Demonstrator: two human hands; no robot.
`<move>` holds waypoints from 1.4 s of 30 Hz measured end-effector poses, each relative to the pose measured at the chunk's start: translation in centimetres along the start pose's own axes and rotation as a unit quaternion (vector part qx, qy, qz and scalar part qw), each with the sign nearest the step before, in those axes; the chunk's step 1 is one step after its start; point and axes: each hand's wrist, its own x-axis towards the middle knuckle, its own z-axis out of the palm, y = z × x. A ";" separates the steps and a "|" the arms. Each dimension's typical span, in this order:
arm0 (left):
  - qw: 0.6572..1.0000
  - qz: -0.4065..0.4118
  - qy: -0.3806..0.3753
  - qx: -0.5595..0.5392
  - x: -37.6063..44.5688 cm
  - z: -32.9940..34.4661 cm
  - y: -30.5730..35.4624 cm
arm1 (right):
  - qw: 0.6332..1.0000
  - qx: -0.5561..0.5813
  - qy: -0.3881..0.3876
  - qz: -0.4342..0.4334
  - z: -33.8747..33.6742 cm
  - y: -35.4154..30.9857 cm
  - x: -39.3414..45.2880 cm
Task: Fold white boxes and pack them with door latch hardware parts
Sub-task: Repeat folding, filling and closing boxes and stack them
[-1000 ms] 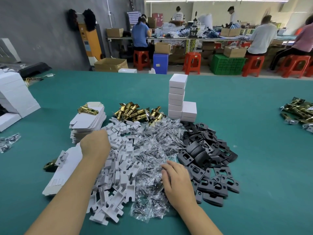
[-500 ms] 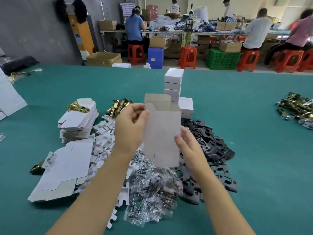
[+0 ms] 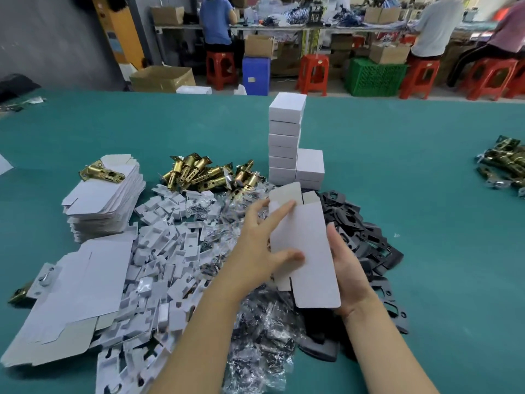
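Note:
Both hands hold one flat white box blank (image 3: 308, 251) above the parts heap. My left hand (image 3: 260, 248) grips its left edge, thumb on the front. My right hand (image 3: 348, 268) cups its right edge from behind. Brass door latches (image 3: 204, 173) lie in a pile at the back. White card inserts (image 3: 167, 251), bagged screws (image 3: 255, 336) and black plates (image 3: 358, 231) fill the middle. Flat box blanks (image 3: 105, 200) are stacked at the left, one brass latch (image 3: 100, 172) on top. More blanks (image 3: 71, 297) lie nearer.
Folded white boxes (image 3: 287, 137) stand in a tall stack with a shorter stack (image 3: 310, 166) beside it, behind the heap on the green table (image 3: 426, 194). More latches (image 3: 505, 163) lie at the far right. Seated people, red stools and cartons fill the background.
One second ago both hands were down in the heap. They then lifted a box blank upright, and now it is tilted lower with my left thumb across its front.

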 end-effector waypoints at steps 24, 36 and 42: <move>0.983 -0.033 0.099 -0.152 -1.8 1.0 0.5 | 0.990 -0.101 -0.082 -0.046 1.0 0.5 -0.1; 0.899 -0.067 0.084 -0.424 -1.4 0.0 -0.2 | 0.994 -0.059 -0.058 -0.076 0.1 0.5 0.3; 0.902 -0.085 0.065 -0.419 -1.5 0.4 -0.6 | 0.988 -0.100 0.000 -0.120 -0.3 0.9 0.8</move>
